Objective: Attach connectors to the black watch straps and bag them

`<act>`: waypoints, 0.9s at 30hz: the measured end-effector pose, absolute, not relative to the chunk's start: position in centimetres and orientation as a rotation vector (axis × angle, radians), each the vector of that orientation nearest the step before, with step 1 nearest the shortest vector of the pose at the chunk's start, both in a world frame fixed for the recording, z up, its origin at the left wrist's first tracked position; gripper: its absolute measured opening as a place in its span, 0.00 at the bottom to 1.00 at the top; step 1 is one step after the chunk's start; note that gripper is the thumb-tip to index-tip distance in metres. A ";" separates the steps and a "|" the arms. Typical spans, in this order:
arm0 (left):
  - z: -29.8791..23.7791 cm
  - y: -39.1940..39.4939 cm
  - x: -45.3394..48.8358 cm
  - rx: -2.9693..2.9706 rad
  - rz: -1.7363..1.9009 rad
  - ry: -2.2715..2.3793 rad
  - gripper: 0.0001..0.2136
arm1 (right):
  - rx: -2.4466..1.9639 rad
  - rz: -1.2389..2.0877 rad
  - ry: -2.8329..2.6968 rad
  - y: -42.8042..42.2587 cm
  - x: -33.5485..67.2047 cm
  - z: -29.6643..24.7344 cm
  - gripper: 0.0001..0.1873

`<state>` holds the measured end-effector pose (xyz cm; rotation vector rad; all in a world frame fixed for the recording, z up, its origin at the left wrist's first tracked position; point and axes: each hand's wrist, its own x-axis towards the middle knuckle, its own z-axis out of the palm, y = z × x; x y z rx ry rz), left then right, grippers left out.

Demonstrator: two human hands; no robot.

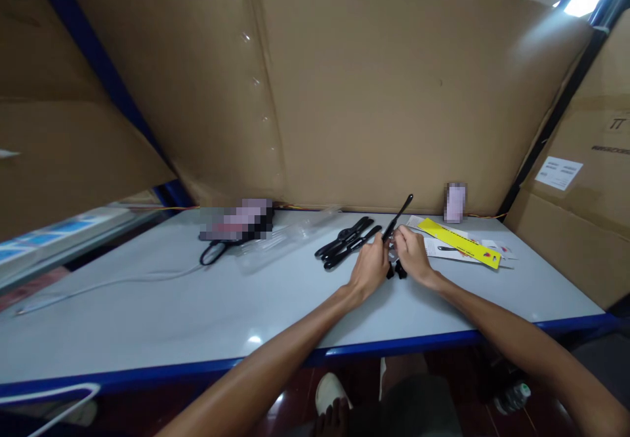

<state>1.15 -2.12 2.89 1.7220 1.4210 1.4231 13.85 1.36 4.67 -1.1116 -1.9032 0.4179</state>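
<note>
My left hand [370, 266] is closed round a slim black handle-like piece [402, 207], which slants up and to the right out of the fist. Right beside it, my right hand [412, 253] has its fingers bent in against something small and partly clear between the two hands; the fingers hide most of it. Small black parts [400, 270] show just below, between my wrists. To the left of my left hand lie several long black handle-like pieces [347, 240] in a loose pile; their exact kind is unclear.
Clear plastic packaging [280, 240] and a dark pouch with a loop [236, 224] lie on the left of the white table [197, 332]. A yellow printed strip [460, 243] rests on paper cards at right. A blurred upright object [454, 203] stands behind. Cardboard [394, 83] walls the back.
</note>
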 end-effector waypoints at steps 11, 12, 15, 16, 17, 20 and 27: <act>4.0 -0.7 -0.5 1.140 1.718 1.100 0.24 | -0.894 1.146 -2.008 0.2 12.9 4.7 0.16; 4.0 -0.8 -0.5 1.098 1.685 1.060 0.25 | -0.878 1.236 -1.988 0.1 12.6 4.7 0.17; 4.0 -1.4 0.0 1.070 1.506 1.004 0.26 | -0.869 1.486 -1.836 0.0 12.0 4.8 0.17; 4.0 -1.6 0.1 1.089 1.457 1.000 0.27 | -0.869 1.553 -1.784 -0.1 11.9 4.9 0.16; 4.0 -1.8 0.3 1.115 1.415 1.001 0.28 | -0.865 1.606 -1.744 -0.1 11.8 5.0 0.14; 4.2 -1.9 0.3 1.239 1.310 1.000 0.31 | -0.827 1.686 -1.662 0.0 12.2 5.5 0.11; 4.7 0.2 -3.1 1.502 1.523 1.457 0.29 | -1.299 0.931 -1.797 4.4 16.3 6.9 0.15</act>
